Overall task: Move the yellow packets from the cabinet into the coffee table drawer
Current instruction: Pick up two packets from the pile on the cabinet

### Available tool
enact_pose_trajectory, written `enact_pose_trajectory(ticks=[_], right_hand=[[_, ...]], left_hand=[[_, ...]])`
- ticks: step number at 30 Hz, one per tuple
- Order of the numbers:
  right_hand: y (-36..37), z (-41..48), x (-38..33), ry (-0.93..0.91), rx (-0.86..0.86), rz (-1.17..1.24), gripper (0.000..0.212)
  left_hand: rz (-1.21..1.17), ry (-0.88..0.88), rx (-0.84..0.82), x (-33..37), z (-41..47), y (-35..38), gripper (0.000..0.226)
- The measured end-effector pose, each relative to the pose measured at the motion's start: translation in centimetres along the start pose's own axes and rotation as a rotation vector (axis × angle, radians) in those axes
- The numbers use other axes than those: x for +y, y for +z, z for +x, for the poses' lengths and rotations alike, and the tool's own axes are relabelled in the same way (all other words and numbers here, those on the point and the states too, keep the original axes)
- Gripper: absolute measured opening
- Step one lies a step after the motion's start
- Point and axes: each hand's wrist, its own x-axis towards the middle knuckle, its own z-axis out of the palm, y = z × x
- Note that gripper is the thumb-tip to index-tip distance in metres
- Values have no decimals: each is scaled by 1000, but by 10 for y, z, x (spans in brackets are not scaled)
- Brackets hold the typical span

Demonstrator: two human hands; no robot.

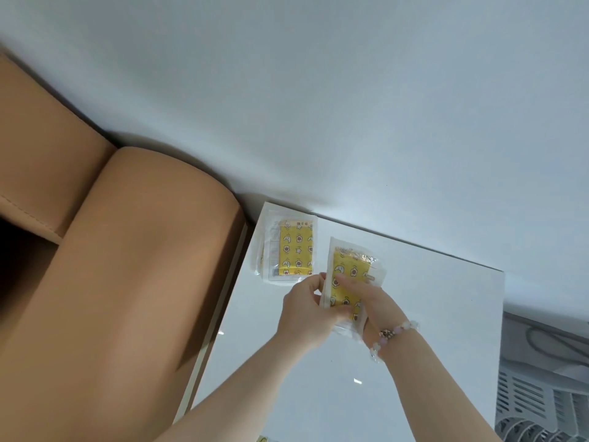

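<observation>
Two yellow packets were in view, both over the white cabinet top (430, 314). The first packet (291, 250), in a clear wrapper printed with stars and moons, lay flat at the top's far left corner, at about 11 o'clock from the hands. The second packet (349, 275) was held tilted between both hands. The left hand (302, 314) pinched its left edge with thumb and curled fingers. The right hand (371, 301) gripped it from the 3 o'clock side, fingers laid across the yellow face, thumb hidden behind. A beaded bracelet (395, 333) circled the right wrist. A tan sofa (127, 282) filled the 9 o'clock side, close against the cabinet; whether they touched could not be told. A grey slotted appliance (541, 393) sat at 4 o'clock, and a pale wall (318, 90) rose at 12 o'clock.
</observation>
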Motion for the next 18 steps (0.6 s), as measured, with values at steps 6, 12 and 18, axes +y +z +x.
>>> enact_pose_trajectory(ticks=[6, 12, 18], right_hand=[[2, 4, 7, -54, 86, -59, 17], [-7, 4, 9, -58, 114, -86, 24], [-36, 3, 14, 1, 214, -47, 19]], left_hand=[[80, -13, 54, -3, 1, 3, 29], [520, -12, -98, 14, 10, -6, 35], [282, -139, -133, 38, 29, -42, 34]])
